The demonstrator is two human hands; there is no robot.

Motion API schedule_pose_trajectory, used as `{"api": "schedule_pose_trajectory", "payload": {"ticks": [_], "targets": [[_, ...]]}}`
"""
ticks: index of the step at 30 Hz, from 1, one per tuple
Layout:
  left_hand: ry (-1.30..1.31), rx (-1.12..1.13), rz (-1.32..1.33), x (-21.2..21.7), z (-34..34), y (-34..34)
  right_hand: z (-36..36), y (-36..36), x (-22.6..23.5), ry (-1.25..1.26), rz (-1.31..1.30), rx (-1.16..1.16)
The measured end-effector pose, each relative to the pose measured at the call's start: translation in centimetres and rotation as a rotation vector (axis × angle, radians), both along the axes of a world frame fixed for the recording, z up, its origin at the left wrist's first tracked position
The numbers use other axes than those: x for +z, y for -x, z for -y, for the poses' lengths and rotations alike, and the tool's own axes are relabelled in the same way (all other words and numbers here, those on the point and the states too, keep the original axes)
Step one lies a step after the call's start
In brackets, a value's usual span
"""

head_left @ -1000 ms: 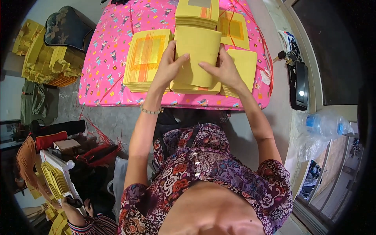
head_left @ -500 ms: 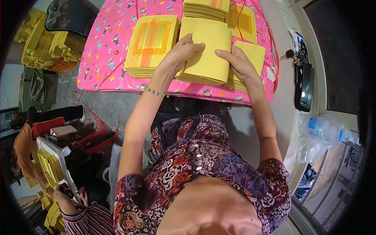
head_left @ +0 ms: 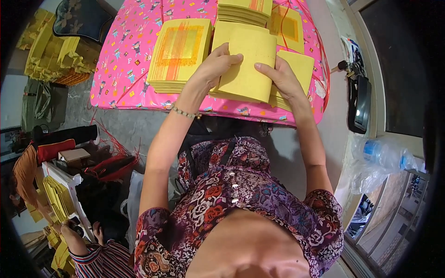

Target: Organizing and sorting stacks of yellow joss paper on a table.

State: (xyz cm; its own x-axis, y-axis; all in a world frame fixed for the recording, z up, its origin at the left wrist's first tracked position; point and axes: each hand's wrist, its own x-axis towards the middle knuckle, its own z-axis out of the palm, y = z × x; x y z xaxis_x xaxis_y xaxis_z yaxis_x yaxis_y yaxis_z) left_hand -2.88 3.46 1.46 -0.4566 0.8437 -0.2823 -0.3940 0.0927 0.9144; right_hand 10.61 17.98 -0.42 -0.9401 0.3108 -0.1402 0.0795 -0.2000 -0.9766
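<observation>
Between my hands is a plain yellow sheet of joss paper (head_left: 252, 44), tilted up over a stack of the same yellow paper (head_left: 222, 33). My left hand (head_left: 218, 64) is closed on its left side, thumb on top. On the right edge, my right hand (head_left: 283, 76) grips with the thumb on the face and the fingers hidden behind. Whether one sheet or several are held, I cannot tell. Left of my hands lies a thick joss paper stack (head_left: 180, 53) with a gold square and orange-red streaks. Another plain yellow stack (head_left: 300, 69) lies partly behind my right hand.
The stacks rest on a pink patterned cover (head_left: 120, 60). Farther back are another tall stack (head_left: 243, 11) and a gold-square stack (head_left: 286, 25). Red strings (head_left: 327, 69) hang along the right side. A plastic bottle (head_left: 378, 150) lies by the window. A person in a striped sleeve (head_left: 99, 259) is at lower left.
The held yellow paper has risen and narrowed slightly at its left, showing more of the stack beneath. Both hands have barely moved and keep their grip.
</observation>
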Motion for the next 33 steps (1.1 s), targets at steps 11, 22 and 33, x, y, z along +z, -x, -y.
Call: {"api": "schedule_pose_trajectory", "payload": {"ticks": [11,22,33], "targets": [[-0.197,0.121,-0.178,-0.1,1.1,-2.8,1.5,-1.3,0.9,-0.143,-0.15,-0.055],[-0.401,0.235,-0.411,0.3,1.8,-5.6,2.3,-3.1,2.6,-0.276,-0.172,-0.05],[-0.408,0.269,-0.443,-0.1,1.8,-5.6,2.5,-3.0,2.8,-0.28,-0.186,-0.042]]}}
